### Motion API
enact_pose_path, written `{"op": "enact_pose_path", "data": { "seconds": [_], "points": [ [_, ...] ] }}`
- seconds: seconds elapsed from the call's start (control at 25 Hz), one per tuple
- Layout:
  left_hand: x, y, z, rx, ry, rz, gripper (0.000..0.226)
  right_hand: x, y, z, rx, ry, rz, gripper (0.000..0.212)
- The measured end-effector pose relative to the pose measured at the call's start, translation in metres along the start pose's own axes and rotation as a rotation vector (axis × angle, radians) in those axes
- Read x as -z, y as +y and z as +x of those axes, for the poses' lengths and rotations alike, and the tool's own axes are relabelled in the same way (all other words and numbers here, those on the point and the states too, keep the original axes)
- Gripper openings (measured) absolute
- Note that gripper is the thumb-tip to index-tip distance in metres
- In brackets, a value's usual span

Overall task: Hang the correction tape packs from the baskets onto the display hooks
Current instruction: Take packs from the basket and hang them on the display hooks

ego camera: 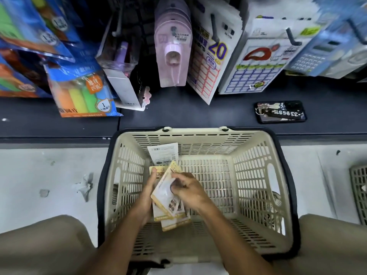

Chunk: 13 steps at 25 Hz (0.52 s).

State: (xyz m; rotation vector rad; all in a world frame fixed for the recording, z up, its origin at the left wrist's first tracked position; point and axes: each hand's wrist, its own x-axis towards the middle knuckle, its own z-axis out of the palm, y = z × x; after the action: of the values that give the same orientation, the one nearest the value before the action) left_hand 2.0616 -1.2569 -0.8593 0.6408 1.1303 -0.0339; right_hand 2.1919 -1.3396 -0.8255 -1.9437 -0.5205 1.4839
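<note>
knees: tan-clad, at the bottom corners, one either side of the basket
left hand (pixel 148 192): closed round the left edge of a stack of yellow-edged correction tape packs (pixel 170 213), thumb on the top card
right hand (pixel 188 188): fingers curled on one pack (pixel 163 188), tilted, lying on top of the stack
loose pack (pixel 163 153): white back up, leaning on the basket's far wall, just above the held stack
basket (pixel 256 175): cream plastic, dark handle folded along the rim, on the floor between the knees; rest of its bottom bare
second basket (pixel 359 193): only a grey edge at the right
shelf (pixel 188 114): dark, just beyond the basket
phone (pixel 281 112): flat on the shelf to the right, numbered key tag on it
display hooks (pixel 213 26): above the shelf, hung with pink tape dispensers (pixel 172 56), label sheets (pixel 210 64), sticky-note packs (pixel 83 92)
floor (pixel 49 175): pale, scuffed
</note>
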Motion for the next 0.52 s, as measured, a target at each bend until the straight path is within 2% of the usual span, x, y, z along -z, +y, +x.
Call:
{"op": "enact_pose_path", "data": {
  "seconds": [0.04,0.12,0.2,0.24,0.32,0.4,0.48,0.52],
  "points": [
    [0.005,-0.001,-0.001,-0.015,-0.032,0.043,0.059,0.0,0.006,0.001,0.078,-0.026,-0.007,0.046],
    [0.008,0.0,-0.003,-0.083,0.062,0.198,0.054,-0.001,0.012,0.008,0.144,-0.029,0.16,0.062],
    [0.005,0.001,0.0,-0.09,0.227,0.236,0.043,-0.001,0.007,0.026,0.042,0.148,0.374,0.062],
    [0.002,0.001,0.001,-0.072,0.294,0.233,0.039,0.0,0.002,0.037,-0.025,0.244,0.361,0.06],
    [-0.003,-0.004,0.005,-0.06,0.443,0.217,0.033,-0.003,-0.006,0.061,-0.086,0.282,0.047,0.059],
    [-0.005,-0.013,0.005,-0.072,0.562,0.189,0.032,-0.011,-0.012,0.079,-0.045,0.341,-0.248,0.047],
    [-0.003,-0.018,0.004,-0.084,0.642,0.141,0.033,-0.017,-0.018,0.087,0.083,0.407,-0.445,0.032],
    [-0.002,-0.018,0.004,-0.079,0.656,0.131,0.033,-0.015,-0.017,0.086,0.182,0.375,-0.518,0.028]
  ]
}}
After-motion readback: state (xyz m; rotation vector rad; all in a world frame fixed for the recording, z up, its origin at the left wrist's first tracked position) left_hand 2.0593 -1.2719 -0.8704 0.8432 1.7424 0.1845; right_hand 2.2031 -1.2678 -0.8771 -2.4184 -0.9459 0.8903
